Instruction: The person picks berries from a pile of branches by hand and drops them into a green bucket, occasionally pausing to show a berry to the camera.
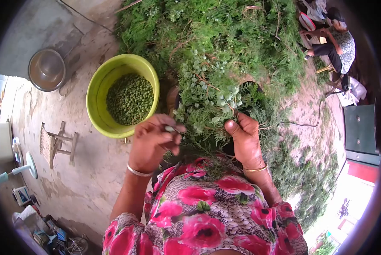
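Note:
My left hand (154, 138), with a silver bangle, is closed beside the yellow-green basin. A small pale-green seed cone (169, 128) is pinched in its fingers, slightly blurred. My right hand (246, 138), with a gold bangle, grips a leafy evergreen sprig (228, 102) between thumb and fingers. Pale cones dot that sprig. More cut greenery (203, 123) lies over my lap between the two hands. The basin (95, 100) stands just ahead of my left hand and contains many loose green cones (131, 100).
A big heap of evergreen branches (224, 29) spreads ahead, with more scattered greenery (305, 182) at right. On the left floor are a metal bowl (47, 70) and a small wooden stool (56, 142). Another person (339, 44) sits at the far right, near a dark green panel (360, 127).

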A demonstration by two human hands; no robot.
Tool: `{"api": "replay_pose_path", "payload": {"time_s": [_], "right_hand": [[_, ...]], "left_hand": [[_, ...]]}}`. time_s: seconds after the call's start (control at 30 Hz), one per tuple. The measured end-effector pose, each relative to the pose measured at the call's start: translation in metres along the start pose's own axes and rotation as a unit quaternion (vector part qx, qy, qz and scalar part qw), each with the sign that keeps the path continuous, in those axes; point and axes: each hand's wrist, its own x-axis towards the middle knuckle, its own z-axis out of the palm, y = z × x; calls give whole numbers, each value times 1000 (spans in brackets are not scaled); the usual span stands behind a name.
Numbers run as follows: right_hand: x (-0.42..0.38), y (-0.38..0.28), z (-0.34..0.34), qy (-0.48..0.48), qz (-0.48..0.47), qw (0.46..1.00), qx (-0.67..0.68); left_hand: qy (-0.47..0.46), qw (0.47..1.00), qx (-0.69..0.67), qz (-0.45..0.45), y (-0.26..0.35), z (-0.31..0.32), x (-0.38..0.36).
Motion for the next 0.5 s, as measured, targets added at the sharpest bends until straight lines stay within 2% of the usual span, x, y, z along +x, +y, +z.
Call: {"api": "replay_pose_path", "payload": {"time_s": [0.07,0.1,0.2,0.27,0.33,0.37,0.5], "right_hand": [[1,-1,1,19,1,996,84],[0,3,-5,4,13,998,69],[-1,5,-5,-7,10,996,87],[-2,3,-4,-7,11,997,75],[-2,3,-4,-7,11,998,63],[-2,5,-4,-6,7,998,55],[-2,9,-6,-13,8,999,46]], "left_hand": [[-41,992,117,-21,-10,9,-3],[-41,992,116,-21,-14,14,-2],[-37,944,328,28,-24,29,1],[-40,954,297,15,-27,35,3],[-33,982,186,18,-33,35,6],[-34,982,186,18,-34,33,7],[-21,999,35,5,-35,34,8]]}}
